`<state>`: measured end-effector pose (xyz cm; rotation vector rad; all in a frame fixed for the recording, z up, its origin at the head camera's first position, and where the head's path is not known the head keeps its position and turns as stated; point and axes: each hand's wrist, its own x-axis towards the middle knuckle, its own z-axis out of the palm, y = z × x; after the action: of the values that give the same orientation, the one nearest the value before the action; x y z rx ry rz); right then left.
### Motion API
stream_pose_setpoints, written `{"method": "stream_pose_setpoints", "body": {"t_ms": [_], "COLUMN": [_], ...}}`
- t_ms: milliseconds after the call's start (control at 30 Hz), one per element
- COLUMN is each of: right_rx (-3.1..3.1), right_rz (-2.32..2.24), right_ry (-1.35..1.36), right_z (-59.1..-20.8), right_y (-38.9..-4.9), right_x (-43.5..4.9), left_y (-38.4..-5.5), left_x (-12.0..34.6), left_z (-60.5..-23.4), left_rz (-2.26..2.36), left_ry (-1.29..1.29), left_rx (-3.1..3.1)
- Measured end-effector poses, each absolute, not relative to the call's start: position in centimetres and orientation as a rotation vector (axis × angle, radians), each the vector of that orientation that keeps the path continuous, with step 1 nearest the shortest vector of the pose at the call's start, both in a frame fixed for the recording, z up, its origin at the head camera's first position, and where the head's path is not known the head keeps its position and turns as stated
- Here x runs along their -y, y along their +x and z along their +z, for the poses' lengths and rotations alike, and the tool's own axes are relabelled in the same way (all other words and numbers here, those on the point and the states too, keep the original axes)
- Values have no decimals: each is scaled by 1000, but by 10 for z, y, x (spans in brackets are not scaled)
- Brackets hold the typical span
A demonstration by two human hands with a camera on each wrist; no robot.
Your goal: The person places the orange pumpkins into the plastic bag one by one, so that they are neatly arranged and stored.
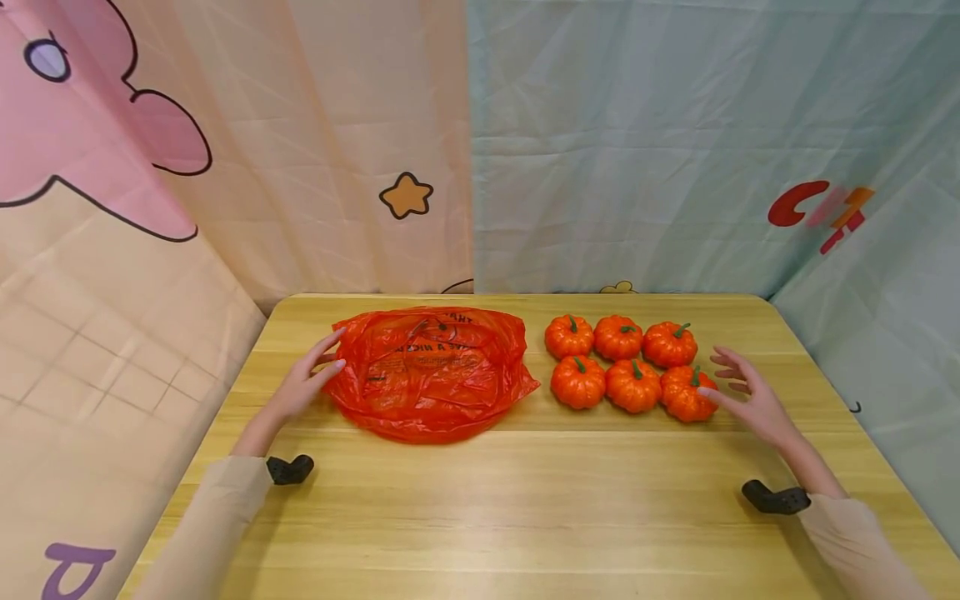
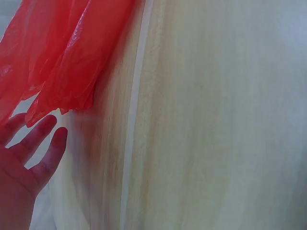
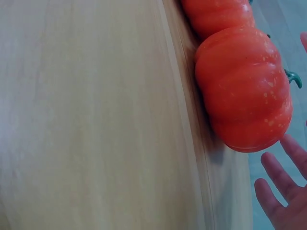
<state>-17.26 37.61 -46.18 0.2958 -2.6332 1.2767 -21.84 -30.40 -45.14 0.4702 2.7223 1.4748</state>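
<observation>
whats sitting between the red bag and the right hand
Six orange pumpkins in two rows of three lie between the red bag and the right hand, as the head view shows.

A thin red plastic bag [image 1: 431, 379] lies open on the counter [image 1: 480, 500]; beside it, six green-stemmed orange pumpkins [image 1: 632, 388] sit in two rows.

Curtained-off spot w/ cartoon-print drapes [image 1: 600, 167] on 3 sides of a wood-grain tbl. [image 1: 525, 508], bldg. type unclear.
</observation>
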Motion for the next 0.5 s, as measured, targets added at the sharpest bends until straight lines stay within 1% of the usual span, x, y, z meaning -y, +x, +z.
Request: {"method": "stream_pose_setpoints", "body": {"t_ms": [500], "right_rx": [2615], "right_rz": [1437], "right_ry": [424], "right_z": [-470], "right_y": [-169], "right_x": [-371], "left_y": [-225], "left_x": [296], "left_z": [-452], "left_rz": [1501], "left_ry": [354], "left_rx": [-2645]}}
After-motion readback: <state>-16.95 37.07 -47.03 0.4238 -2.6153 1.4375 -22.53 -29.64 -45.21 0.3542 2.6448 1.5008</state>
